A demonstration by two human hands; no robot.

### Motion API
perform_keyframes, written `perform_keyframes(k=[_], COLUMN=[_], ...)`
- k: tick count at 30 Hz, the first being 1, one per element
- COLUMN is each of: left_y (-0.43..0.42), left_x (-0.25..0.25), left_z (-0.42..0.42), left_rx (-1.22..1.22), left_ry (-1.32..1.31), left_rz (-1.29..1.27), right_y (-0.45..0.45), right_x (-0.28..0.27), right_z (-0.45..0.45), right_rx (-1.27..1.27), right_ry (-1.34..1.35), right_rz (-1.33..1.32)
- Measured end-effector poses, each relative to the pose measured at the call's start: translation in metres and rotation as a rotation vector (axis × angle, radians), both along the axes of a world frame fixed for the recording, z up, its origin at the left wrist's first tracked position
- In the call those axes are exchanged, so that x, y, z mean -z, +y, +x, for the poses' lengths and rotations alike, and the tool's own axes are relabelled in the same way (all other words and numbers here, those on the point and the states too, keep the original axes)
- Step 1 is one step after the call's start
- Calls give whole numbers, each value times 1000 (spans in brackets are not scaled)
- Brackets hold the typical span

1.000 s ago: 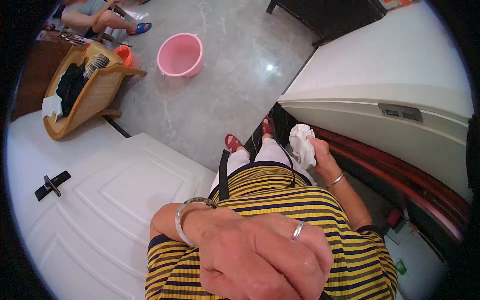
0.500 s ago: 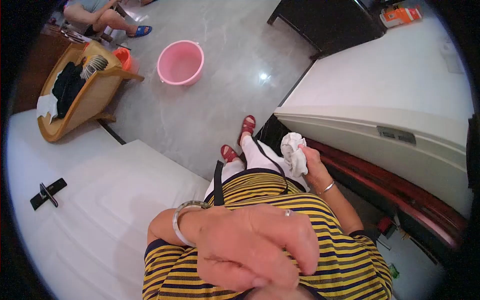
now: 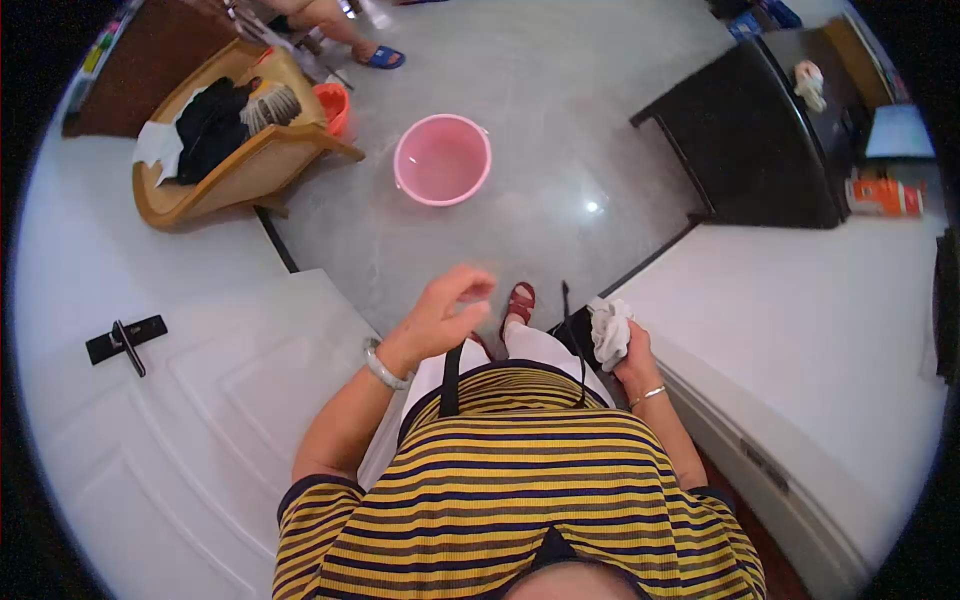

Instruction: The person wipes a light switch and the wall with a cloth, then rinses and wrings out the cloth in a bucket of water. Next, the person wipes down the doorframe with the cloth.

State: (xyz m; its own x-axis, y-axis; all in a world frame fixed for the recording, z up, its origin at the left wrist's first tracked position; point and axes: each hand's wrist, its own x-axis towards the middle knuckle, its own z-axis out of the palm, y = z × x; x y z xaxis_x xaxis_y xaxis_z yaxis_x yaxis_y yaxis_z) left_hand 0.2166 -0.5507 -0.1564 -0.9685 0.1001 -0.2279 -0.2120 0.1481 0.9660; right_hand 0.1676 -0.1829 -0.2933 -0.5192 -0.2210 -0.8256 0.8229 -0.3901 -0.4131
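My left hand [image 3: 447,310] is raised in front of my waist, its fingers curved and apart, with nothing between them. A bracelet circles that wrist. At my right hip, my right hand [image 3: 636,362] is closed around a crumpled white cloth [image 3: 610,334], which bulges out past the fingers. Beyond my feet, a pink bucket [image 3: 443,160] stands upright on the grey floor [image 3: 500,235]; neither hand touches it.
At left are a white door [image 3: 215,390] and a wooden chair [image 3: 235,175] holding dark clothes. Behind it stands a red bucket [image 3: 332,108] near a seated person's leg [image 3: 330,20]. At right are a black cabinet [image 3: 745,140] and a white door edge [image 3: 760,455].
My left hand has dropped from close to the camera to waist level and opened. The view has shifted, showing more of the cabinet. The cloth is still in my right hand.
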Motion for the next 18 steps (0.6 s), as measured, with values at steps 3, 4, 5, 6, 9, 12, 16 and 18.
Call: perform_keyframes(k=[3,4,5,6,9,12,16,18], left_y=[-27,-30,-33,-37,-57,-95,-158,-187], left_x=[54,54,54,63,92,110,121,132], left_z=[51,63,73,84,99,80,44,29], left_rx=[-119,-206,-291,-346,-474,-464,-456,-515], left_ry=[-287,-314,-339,-350,-383,-383,-274,-282], left_rz=[-79,-6,71,106,194,228,168,236], right_y=[-27,-39,-49,-61,-115,-158,-225,-253], right_x=[0,-2,-2,0,-5,18,20,39], right_z=[-40,-52,-66,-76,-113,-144,-176,-195], right_rx=[-55,-61,-101,-130,-210,-317,-433,-527], right_ry=[6,10,-5,-8,30,79,115,145], right_rz=[28,11,20,47,151,258,296,274])
